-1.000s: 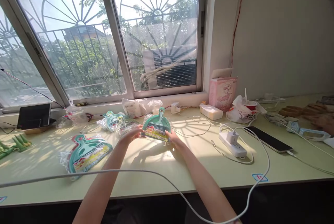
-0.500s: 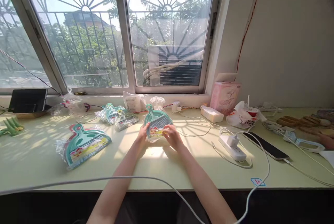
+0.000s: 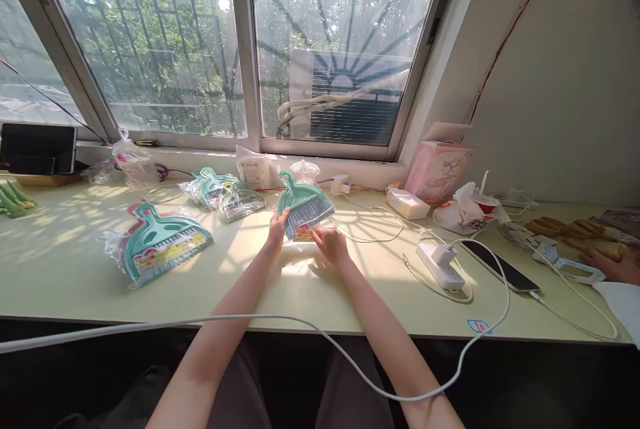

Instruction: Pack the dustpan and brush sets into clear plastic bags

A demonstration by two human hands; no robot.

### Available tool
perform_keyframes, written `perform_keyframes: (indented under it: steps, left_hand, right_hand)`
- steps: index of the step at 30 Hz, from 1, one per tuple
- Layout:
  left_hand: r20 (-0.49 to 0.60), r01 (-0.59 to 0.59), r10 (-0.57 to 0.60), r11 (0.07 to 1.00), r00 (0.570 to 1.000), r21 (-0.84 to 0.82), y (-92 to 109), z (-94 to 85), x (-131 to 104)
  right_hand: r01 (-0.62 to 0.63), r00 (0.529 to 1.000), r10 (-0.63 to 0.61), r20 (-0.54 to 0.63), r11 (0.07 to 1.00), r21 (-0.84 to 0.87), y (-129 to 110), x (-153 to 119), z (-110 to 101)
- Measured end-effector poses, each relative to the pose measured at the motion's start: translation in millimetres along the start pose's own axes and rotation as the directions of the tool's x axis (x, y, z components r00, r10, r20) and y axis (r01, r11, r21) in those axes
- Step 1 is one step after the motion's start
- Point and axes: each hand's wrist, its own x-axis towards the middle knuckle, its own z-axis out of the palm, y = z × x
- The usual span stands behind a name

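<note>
Holding dustpan set [image 3: 306,209] (teal), left grip [image 3: 276,227] clamped on its edge, right grip [image 3: 332,243] pinching label [image 3: 302,233]

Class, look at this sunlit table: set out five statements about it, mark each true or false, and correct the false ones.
1. The left hand grips a green dustpan-and-brush set. True.
2. The right hand is on the power strip. False: it is at the set's lower edge.
3. The pink box stands farther back than the power strip. True.
4. The phone lies left of the power strip. False: it lies to the right.
5. A white cable is plugged into the phone. True.
</note>
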Motion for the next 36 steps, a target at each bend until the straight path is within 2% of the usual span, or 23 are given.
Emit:
perform_keyframes:
  steps: [2,6,8,9,11,14,16,18,19,20,22,24,26,28,29,30,31,32,33,34,35,36]
  left_hand:
    - [-0.047,-0.017,0.015,0.999,0.999,-0.046,2.0,-0.9,1.1]
    - [-0.091,-0.026,0.013,0.988,0.996,-0.15,8.1,-6.4,3.4]
    - [-0.105,-0.009,-0.013,0.978,0.994,-0.21,11.2,-8.7,4.2]
    - [-0.108,-0.002,-0.024,0.971,0.994,-0.237,12.6,-9.3,4.5]
    - [-0.111,0.006,-0.038,0.961,0.993,-0.276,15.3,-10.0,5.1]
    - [-0.148,0.01,-0.057,0.954,0.987,-0.3,20.8,-11.5,6.5]
    - [-0.194,0.001,-0.063,0.952,0.979,-0.308,26.1,-14.3,7.9]
    - [-0.225,-0.017,-0.058,0.948,0.973,-0.316,31.8,-18.3,9.4]
    - [-0.23,-0.022,-0.056,0.947,0.971,-0.321,34.2,-20.4,9.9]
    - [-0.227,-0.019,-0.059,0.945,0.972,-0.327,36.1,-22.3,10.1]
    - [-0.19,0.005,-0.075,0.939,0.979,-0.344,37.8,-25.0,9.7]
    - [-0.139,0.042,-0.098,0.93,0.985,-0.364,36.9,-25.4,8.6]
    - [-0.113,0.046,-0.092,0.932,0.989,-0.359,33.7,-23.3,7.3]
    - [-0.116,0.021,-0.059,0.95,0.992,-0.312,28.7,-19.1,6.1]
    - [-0.117,0.007,-0.04,0.961,0.992,-0.277,25.5,-16.5,5.3]
    - [-0.112,-0.001,-0.027,0.97,0.993,-0.242,21.9,-13.5,4.3]
    - [-0.1,-0.002,-0.019,0.978,0.995,-0.21,17.9,-10.4,3.0]
    - [-0.081,0.004,-0.019,0.983,0.997,-0.183,13.7,-7.2,1.1]
    - [-0.057,0.013,-0.023,0.987,0.998,-0.161,9.5,-3.9,-1.1]
    - [-0.024,0.023,-0.027,0.99,0.999,-0.143,5.6,-0.7,-3.8]
    - [0.013,0.032,-0.03,0.991,0.999,-0.13,2.3,2.3,-6.7]
    - [0.049,0.037,-0.031,0.991,0.998,-0.125,-0.3,4.9,-9.6]
  right_hand:
    - [-0.076,0.996,0.077,-0.033,0.997,0.02,2.9,0.9,2.3]
    - [-0.124,0.959,0.115,-0.261,0.992,-0.02,6.4,2.4,-4.3]
    - [-0.139,0.938,0.146,-0.313,0.989,0.045,8.9,4.1,-9.2]
    - [-0.156,0.939,0.187,-0.287,0.979,0.127,10.3,5.1,-11.3]
    - [-0.216,0.95,0.277,-0.146,0.918,0.334,13.1,7.5,-14.7]
    - [-0.288,0.949,0.313,0.042,0.805,0.518,16.3,11.7,-22.1]
    - [-0.279,0.95,0.308,0.048,0.774,0.568,18.2,14.4,-30.7]
    - [-0.252,0.935,0.352,-0.041,0.742,0.621,21.3,16.1,-40.7]
    - [-0.238,0.908,0.401,-0.119,0.73,0.641,23.4,16.3,-45.4]
    - [-0.232,0.861,0.463,-0.211,0.725,0.648,25.7,16.0,-49.4]
    - [-0.275,0.721,0.571,-0.393,0.756,0.595,30.8,13.9,-55.3]
    - [-0.379,0.592,0.618,-0.518,0.78,0.498,34.7,10.1,-59.2]
    - [-0.46,0.509,0.622,-0.596,0.781,0.423,35.6,6.1,-62.5]
    - [-0.465,0.469,0.57,-0.674,0.808,0.361,32.4,3.9,-64.6]
    - [-0.439,0.48,0.524,-0.703,0.838,0.324,29.2,3.7,-64.4]
    - [-0.389,0.524,0.474,-0.707,0.872,0.296,25.3,4.2,-62.8]
    - [-0.318,0.602,0.43,-0.673,0.902,0.292,20.8,5.2,-59.5]
    - [-0.241,0.706,0.394,-0.588,0.915,0.324,16.2,6.5,-54.4]
    - [-0.176,0.811,0.36,-0.461,0.902,0.395,11.8,7.7,-47.7]
    - [-0.147,0.896,0.323,-0.306,0.864,0.481,8.0,8.8,-40.0]
    - [-0.156,0.945,0.287,-0.156,0.816,0.556,5.0,9.6,-32.0]
    - [-0.175,0.957,0.28,-0.077,0.769,0.615,2.9,10.0,-24.4]
